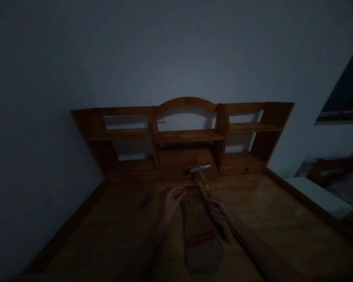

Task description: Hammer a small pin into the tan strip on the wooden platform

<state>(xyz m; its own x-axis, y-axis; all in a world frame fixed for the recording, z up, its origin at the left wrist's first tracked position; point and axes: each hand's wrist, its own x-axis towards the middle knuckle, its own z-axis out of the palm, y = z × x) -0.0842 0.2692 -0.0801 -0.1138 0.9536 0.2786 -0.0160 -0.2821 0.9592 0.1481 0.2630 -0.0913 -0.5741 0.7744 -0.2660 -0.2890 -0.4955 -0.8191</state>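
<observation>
A grey, speckled cloth piece with red bands [198, 217], long and sock-like, lies lengthwise on the wooden desk [120, 227]. My left hand [173, 199] is closed in a pinch at its upper left corner, by the red edge; whether the fingertips also hold something small is too dark to make out. My right hand [217, 209] is wrapped round the wooden handle of a hammer [204, 182]. The hammer's metal head points away from me, above the far end of the cloth, and the lower handle runs back beneath my right forearm's side.
A wooden shelf unit [190, 136] with several compartments stands along the desk's back, against the wall. Raised wooden edges [300, 199] border the desk's sides. To the right are a white surface [317, 196] and a wooden chair back [332, 168]. The room is dim.
</observation>
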